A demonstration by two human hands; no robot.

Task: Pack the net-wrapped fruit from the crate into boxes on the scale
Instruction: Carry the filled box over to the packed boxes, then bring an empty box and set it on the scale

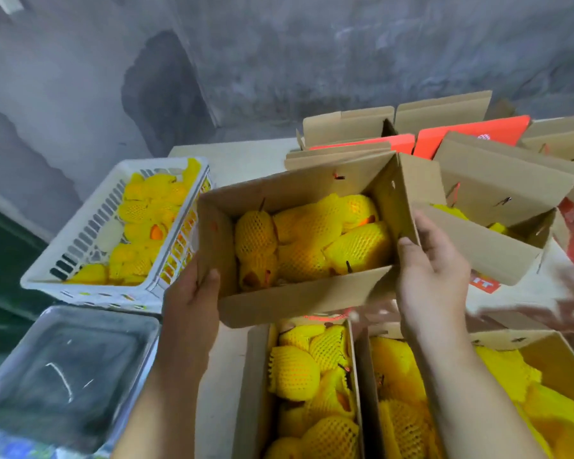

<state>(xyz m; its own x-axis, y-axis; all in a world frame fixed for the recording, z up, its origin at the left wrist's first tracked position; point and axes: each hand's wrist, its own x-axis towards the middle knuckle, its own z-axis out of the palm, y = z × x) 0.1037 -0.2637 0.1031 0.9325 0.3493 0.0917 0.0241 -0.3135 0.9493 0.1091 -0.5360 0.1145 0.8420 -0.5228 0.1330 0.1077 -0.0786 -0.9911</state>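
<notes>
At centre frame the left hand (193, 293) and right hand (431, 270) each grasp a side wall of a filled box (292, 299) of net-wrapped fruit (312, 240), held above two more packed boxes (252, 385) at the bottom. The white crate (90, 226) at left still holds fruit, and the scale (70, 369) at lower left carries no box, so packing looks partly done. Open cartons (497, 180) crowd the surface (239, 160) at upper right, leaving little room.

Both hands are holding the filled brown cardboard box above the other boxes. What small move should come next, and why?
Probably carry the filled brown cardboard box to the right and set it down among the other open cardboard boxes. The left hand and right hand grip its two ends, it is full of yellow net-wrapped fruit, and the steel scale tray is bare.
</notes>
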